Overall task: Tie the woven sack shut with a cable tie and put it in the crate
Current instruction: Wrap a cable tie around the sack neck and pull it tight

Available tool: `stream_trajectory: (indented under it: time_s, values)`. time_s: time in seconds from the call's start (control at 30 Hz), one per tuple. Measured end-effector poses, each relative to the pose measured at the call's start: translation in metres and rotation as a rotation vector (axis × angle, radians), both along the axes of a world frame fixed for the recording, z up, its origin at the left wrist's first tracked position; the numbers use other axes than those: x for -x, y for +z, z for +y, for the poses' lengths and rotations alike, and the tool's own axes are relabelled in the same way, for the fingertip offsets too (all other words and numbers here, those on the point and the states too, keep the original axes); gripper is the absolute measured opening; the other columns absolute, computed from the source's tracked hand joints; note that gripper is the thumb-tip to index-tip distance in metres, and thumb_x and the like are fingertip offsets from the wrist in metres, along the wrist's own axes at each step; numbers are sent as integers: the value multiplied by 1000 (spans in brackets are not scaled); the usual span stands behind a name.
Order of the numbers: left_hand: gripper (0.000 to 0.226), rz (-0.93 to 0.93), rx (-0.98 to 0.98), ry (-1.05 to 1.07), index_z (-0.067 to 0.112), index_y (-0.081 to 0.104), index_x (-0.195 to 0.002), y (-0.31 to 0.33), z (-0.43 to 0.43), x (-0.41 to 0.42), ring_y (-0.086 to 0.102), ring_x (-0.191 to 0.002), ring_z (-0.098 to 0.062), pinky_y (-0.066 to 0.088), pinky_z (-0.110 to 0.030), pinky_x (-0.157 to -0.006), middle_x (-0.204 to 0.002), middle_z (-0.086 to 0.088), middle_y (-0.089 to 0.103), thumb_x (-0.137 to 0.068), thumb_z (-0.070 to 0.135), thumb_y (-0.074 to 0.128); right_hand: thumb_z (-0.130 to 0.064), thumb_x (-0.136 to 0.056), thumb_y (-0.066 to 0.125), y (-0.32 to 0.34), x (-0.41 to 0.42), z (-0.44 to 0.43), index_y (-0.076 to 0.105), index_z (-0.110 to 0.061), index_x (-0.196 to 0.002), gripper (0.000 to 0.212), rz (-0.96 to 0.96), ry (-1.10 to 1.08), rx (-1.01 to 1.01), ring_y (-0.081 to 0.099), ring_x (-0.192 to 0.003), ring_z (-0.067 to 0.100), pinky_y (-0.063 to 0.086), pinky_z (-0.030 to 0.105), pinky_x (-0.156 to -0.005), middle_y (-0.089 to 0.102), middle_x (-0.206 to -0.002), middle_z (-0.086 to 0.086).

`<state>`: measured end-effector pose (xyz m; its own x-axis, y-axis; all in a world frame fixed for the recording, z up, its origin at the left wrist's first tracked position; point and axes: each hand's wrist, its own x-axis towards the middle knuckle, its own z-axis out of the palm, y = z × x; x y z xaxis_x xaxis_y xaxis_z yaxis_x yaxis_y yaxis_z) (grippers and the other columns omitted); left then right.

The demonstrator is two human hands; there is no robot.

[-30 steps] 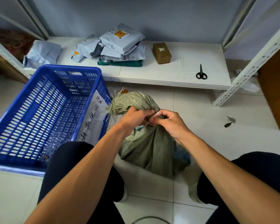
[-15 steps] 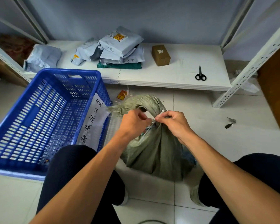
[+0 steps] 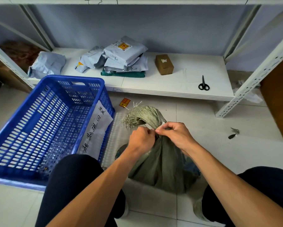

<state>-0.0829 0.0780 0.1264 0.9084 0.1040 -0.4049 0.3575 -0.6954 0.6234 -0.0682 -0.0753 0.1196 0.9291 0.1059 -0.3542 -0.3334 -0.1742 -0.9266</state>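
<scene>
The woven sack (image 3: 157, 161) stands on the pale tiled floor (image 3: 211, 145) just right of the blue crate (image 3: 44, 122), and both the left hand (image 3: 141, 140) and the right hand (image 3: 174, 134) are pinched on the white cable tie (image 3: 160, 126) at its gathered neck. The cloth looks soft and loosely filled, probably not heavy, so the bunched neck seems the best place to grip it. Behind is a low white shelf (image 3: 170, 86) with scissors (image 3: 203, 84) and parcels (image 3: 124, 58).

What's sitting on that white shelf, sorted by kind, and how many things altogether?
Grey mailer parcels: 5, as far as the pile shows
Green parcel: 1
Cardboard box: 1
Scissors: 1
Total: 8
</scene>
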Motion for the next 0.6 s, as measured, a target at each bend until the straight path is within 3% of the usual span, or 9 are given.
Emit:
stream_trajectory:
  time_s: [0.07, 0.13, 0.2, 0.33, 0.47, 0.6]
  values:
    - [43, 26, 48, 28, 6, 72, -90, -1, -1, -2, 69, -94, -38, 50, -36, -71, -95, -18, 74, -100, 37, 44, -11, -82, 81, -1, 0, -2, 78, -13, -80, 4, 11, 23, 7, 68, -89, -11, 46, 13, -85, 80, -91, -5]
    - [45, 54, 137, 69, 5, 71, -89, 0, -2, -5, 67, -95, -39, 46, -36, -69, -92, -19, 71, -99, 39, 44, -13, -81, 82, -1, -1, -4, 79, -15, -80, 3, 18, 38, 13, 70, -99, 1, 51, 25, -95, 79, -93, -4]
    - [48, 65, 205, 94, 5, 70, -92, 4, -3, -6, 65, -94, -37, 50, -39, -79, -92, -15, 68, -97, 44, 43, -15, -80, 82, 2, -1, -6, 80, -17, -80, 3, 19, 52, 13, 70, -105, 13, 52, 34, -102, 79, -97, -2]
    - [53, 59, 210, 58, 18, 68, -111, 6, -4, -5, 59, -110, -35, 46, -47, -100, -119, -15, 65, -96, 54, 32, -15, -81, 81, 4, 0, -5, 80, -18, -79, 4, 33, 61, -14, 69, -106, 14, 51, 32, -100, 79, -96, -2]
    - [43, 17, 107, 5, 6, 58, -123, -9, -6, -8, 52, -122, -36, 41, -45, -103, -132, -19, 58, -104, 32, 31, -13, -80, 83, 2, -1, -9, 77, -15, -75, 8, 65, -92, -150, 72, -95, 16, 54, 31, -95, 78, -91, 0]
    - [39, 40, 47, -78, 11, 51, -132, -24, -6, -6, 53, -123, -34, 41, -39, -100, -137, -16, 56, -103, 31, 36, -6, -77, 83, -3, -5, -17, 74, -15, -70, 14, 116, -183, -290, 70, -101, 22, 49, 35, -104, 77, -93, 6]
